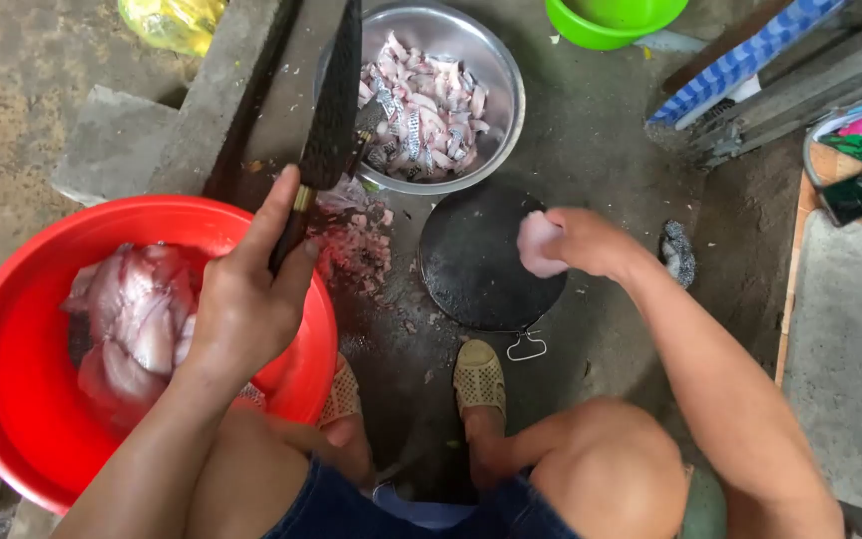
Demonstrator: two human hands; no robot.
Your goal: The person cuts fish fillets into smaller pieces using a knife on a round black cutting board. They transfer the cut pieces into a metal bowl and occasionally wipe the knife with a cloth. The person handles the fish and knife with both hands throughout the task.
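Left hand (241, 309) closed on cleaver (329, 120) | right hand (581, 243) pinching fish piece (536, 245)

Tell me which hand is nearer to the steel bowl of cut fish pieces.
Left. The left hand holds a dark cleaver whose blade rises right beside the steel bowl. The right hand holds a pale piece of fish over the round dark board, lower down.

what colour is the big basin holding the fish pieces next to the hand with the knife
Bright red. The basin shows best in the head view, its only view.
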